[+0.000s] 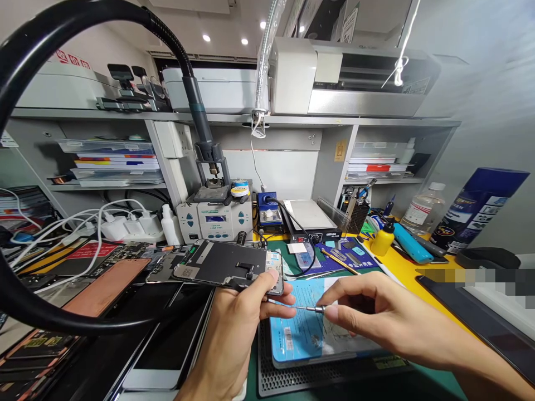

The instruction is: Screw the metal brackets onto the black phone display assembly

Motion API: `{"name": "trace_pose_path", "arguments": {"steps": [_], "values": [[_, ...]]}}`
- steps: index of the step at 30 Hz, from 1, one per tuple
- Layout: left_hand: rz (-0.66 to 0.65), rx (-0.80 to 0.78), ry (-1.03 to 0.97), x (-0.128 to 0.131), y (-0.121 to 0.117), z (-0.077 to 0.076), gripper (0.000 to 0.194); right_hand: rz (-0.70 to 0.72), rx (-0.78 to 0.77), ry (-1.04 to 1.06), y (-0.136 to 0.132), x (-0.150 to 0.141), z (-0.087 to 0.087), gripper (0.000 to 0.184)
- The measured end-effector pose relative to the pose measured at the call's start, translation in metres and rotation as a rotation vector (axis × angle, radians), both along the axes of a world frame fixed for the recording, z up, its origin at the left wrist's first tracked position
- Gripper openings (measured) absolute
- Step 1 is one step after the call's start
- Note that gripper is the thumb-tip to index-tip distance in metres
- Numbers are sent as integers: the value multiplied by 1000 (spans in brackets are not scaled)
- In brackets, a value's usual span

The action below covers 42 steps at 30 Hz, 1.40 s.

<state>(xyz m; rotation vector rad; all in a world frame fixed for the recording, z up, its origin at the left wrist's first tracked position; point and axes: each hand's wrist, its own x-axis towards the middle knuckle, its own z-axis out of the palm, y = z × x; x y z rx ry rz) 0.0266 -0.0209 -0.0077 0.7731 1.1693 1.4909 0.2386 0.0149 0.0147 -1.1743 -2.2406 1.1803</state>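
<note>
My left hand (238,328) is closed on an opened phone screen assembly (225,266), held level above the bench with its dark inner side and metal plate up. My thumb presses its right end. My right hand (376,317) pinches a thin precision screwdriver (298,307) between thumb and forefinger. The tool's tip points left at the lower right corner of the assembly, close to my left thumb. Below both hands lies a blue magnetic screw mat (305,334) on a black grid pad (317,376).
A hot-air rework station (215,217) with a thick black hose (50,33) stands behind. Several phones and screens (163,345) lie at left, with white chargers and cables (112,223). A yellow bottle (382,238), clear bottle (424,209), blue box (480,209) and tweezers holder (355,209) stand at right.
</note>
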Motion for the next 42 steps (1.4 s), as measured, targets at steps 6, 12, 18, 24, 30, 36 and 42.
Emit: {"name": "trace_pose_path", "arguments": {"steps": [6,12,18,24,30,36,42], "values": [[-10,14,18,0,-1,0,29,-10,-10,13,-1,-1,1,28],[4,7,38,0,-2,3,19,-16,-36,69,-2,1,3,28],[-107,33,-53,-2,-8,7,23,-171,-107,338,2,0,7,45],[-374,-52,-171,0,-12,9,34,-189,-370,581,1,-16,-1,47],[-442,-130,-152,5,-13,5,25,-50,-500,578,-6,-29,-12,40],[-382,-122,-20,9,-10,6,23,-100,-486,598,-7,-38,-17,40],[-477,-203,-107,4,-8,11,16,-137,-402,560,-9,-42,-19,33]]}}
